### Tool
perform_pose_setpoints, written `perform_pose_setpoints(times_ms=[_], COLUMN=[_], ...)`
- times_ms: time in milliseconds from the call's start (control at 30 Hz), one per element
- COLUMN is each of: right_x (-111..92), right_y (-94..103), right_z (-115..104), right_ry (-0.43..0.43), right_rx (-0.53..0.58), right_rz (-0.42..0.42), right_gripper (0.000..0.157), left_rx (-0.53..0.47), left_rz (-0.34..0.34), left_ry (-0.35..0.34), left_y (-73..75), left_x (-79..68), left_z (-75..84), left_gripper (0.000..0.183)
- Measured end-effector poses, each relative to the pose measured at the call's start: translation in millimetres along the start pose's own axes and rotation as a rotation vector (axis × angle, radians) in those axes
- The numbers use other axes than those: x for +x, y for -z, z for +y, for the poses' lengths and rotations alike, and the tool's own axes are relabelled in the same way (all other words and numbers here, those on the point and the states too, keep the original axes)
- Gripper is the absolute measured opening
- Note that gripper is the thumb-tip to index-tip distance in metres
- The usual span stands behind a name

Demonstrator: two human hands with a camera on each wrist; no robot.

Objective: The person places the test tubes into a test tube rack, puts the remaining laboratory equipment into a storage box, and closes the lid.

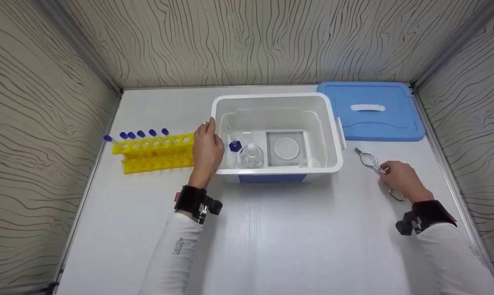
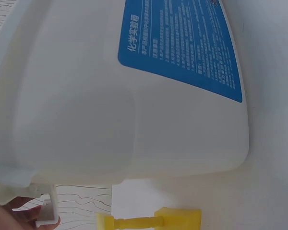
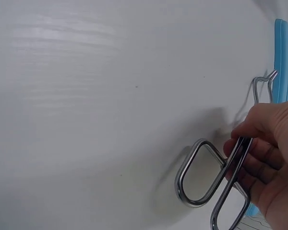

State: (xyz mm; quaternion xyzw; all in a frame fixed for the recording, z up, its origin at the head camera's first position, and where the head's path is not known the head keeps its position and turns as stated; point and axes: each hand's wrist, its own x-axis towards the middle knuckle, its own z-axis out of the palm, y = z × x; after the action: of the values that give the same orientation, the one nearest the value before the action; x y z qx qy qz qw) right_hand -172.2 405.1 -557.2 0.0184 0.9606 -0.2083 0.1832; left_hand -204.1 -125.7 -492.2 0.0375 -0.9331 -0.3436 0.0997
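My left hand point(image 1: 207, 149) is at the left end of a white plastic box point(image 1: 277, 171), its fingers around the white side handle point(image 2: 49, 211). Metal crucible tongs point(image 1: 370, 161) are pinched between thumb and fingers of my right hand point(image 1: 400, 180), right of the box. Their two looped handles point(image 3: 201, 201) point toward me and the bent tips point toward the blue lid point(image 1: 374, 125). Inside the box are a glass alcohol lamp point(image 1: 252, 157), a wire gauze square point(image 1: 286, 148) with a pale round centre, and a clear item with a purple hexagonal base point(image 1: 235, 146).
A yellow test tube rack point(image 1: 157, 157) stands left of the box, with several purple-capped tubes point(image 1: 141, 134) at its back. The blue lid lies flat at the back right. Wood-patterned walls point(image 1: 247, 45) enclose the table point(image 1: 247, 237) at the back and sides.
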Motion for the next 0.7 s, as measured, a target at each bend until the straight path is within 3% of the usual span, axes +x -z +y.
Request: perform_pose_setpoints(times_ms=[167,433,700], right_x=[0,-2,-7], right_y=[10.0,27.9,51.2], right_z=[-12,-36,-63], right_ry=[0.020,0.123,0.180], right_rx=[-0.001,-0.025,-0.024], right_rz=[0.022,0.148,0.260], right_gripper=[0.041,0.031,0.030], left_rx=[0.004,0.011,0.012], left_rz=[-0.001,0.002,0.008], left_ry=[0.009,-0.005,-0.027], left_y=[0.0,0.6,0.6], left_x=[-0.4,-1.4,-0.5], left_z=[0.2,0.4,-0.4], left_gripper=[0.051,0.052,0.051])
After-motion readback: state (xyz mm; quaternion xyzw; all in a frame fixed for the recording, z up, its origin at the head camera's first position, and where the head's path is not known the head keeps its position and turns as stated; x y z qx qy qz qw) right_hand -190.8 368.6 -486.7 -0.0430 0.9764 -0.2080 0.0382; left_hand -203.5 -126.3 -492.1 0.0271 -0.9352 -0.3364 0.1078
